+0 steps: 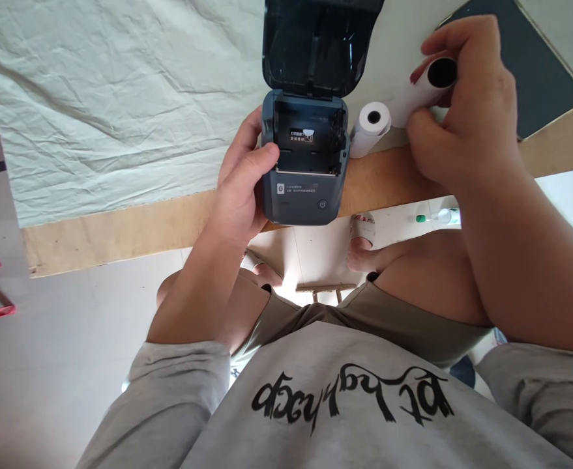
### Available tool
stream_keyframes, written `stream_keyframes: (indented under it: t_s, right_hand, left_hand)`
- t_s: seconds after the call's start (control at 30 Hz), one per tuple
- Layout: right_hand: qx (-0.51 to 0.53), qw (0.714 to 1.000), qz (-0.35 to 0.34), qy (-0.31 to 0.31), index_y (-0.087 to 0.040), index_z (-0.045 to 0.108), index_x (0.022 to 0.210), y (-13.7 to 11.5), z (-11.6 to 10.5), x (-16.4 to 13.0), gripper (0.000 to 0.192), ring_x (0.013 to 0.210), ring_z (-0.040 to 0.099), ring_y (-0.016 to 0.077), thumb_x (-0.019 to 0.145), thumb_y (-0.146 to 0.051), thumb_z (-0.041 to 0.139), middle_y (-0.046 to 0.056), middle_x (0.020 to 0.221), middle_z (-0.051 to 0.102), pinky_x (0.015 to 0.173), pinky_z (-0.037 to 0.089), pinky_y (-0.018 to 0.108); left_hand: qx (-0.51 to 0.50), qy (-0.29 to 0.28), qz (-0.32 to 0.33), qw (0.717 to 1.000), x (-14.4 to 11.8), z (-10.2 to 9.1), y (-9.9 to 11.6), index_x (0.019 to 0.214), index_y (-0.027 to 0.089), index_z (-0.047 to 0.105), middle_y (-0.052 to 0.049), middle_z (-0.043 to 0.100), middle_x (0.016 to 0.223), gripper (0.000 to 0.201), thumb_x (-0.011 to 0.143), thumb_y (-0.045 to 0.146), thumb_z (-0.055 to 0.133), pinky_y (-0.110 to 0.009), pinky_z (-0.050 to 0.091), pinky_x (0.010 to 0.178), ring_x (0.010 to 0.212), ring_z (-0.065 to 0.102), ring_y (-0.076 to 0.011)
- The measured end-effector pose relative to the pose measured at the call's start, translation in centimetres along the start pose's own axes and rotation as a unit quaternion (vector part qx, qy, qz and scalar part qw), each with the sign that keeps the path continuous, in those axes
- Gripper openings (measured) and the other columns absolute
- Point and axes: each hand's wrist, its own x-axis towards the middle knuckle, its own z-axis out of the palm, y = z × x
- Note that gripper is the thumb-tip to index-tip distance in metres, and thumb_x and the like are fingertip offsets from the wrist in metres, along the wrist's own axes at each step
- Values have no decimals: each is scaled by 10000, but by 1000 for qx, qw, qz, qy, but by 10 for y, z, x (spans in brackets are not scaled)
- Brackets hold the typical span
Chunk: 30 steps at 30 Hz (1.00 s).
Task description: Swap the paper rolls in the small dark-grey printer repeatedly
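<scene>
A wrinkled white cloth [120, 98] and dark tablet [535, 71] lie on the wooden table [120, 228].

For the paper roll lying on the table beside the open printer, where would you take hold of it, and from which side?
Grip the paper roll across its round body, probably from above. It lies on its side on the table, core hole facing the person. The printer, held by the left hand, seems to crowd one side; the right hand, holding another roll, crowds the other.

Your right hand [467, 111] hides most of the paper roll [426, 85] it grips, the printer's [306, 156] lid [320, 39] runs off the far edge, and its small label [302, 135] is unreadable.
</scene>
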Motion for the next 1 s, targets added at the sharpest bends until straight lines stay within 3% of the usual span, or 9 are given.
stream_keyframes:
  t_s: [0.17,0.3,0.47,0.63,0.83,0.93,1.0]
  right_hand:
    - [-31,999,11,-5,-247,576,1184,1,-1,0,496,1092,569,237,698,-151,608,110,1213,553,869,510,387]
    - [0,999,-33,-5,-237,465,1294,1,-1,-1,707,1049,601,208,627,-6,498,61,1168,618,927,514,395]
    - [-45,999,-14,-16,-157,555,1260,3,0,1,580,1129,558,243,683,-90,559,160,1235,540,993,469,433]
    - [-23,998,-51,15,-173,422,1327,7,1,2,805,1087,589,213,547,21,481,111,1233,593,894,503,370]
    - [-42,998,-50,15,-199,595,1198,9,6,3,548,1060,564,217,661,-97,619,125,1158,583,966,461,413]
    - [-19,996,-56,61,-197,485,1308,16,7,6,710,1070,575,217,625,-67,629,98,1236,566,942,471,392]
    - [55,994,-46,77,-201,364,1363,18,6,7,689,1057,575,210,721,-128,604,85,1257,530,897,471,385]
  left_hand:
    - [10,-5,-6,1000,-1,2,0,1162,209,540,-32,663,1011,336,871,376,562,-347,561,846,1073,669,-237]
    - [0,-2,8,1000,-1,4,-2,1164,196,527,-32,669,975,316,883,341,527,-397,559,949,1171,647,-250]
    - [3,2,12,1000,-1,5,-3,1151,207,545,-41,685,1048,304,881,345,539,-398,569,935,1175,647,-258]
    - [-6,0,13,1000,0,2,-4,1148,221,558,-30,699,1028,297,873,333,564,-379,568,936,1167,649,-248]
    - [10,-13,5,1000,0,0,-5,1153,226,535,-29,704,1042,334,860,377,588,-373,569,927,1168,651,-243]
    - [14,-9,9,1000,1,-3,-7,1162,246,547,-11,690,1029,322,870,381,559,-364,573,893,1122,669,-225]
    - [6,-15,13,1000,2,-6,-9,1161,266,574,6,689,1038,313,862,359,566,-326,579,837,1041,682,-191]
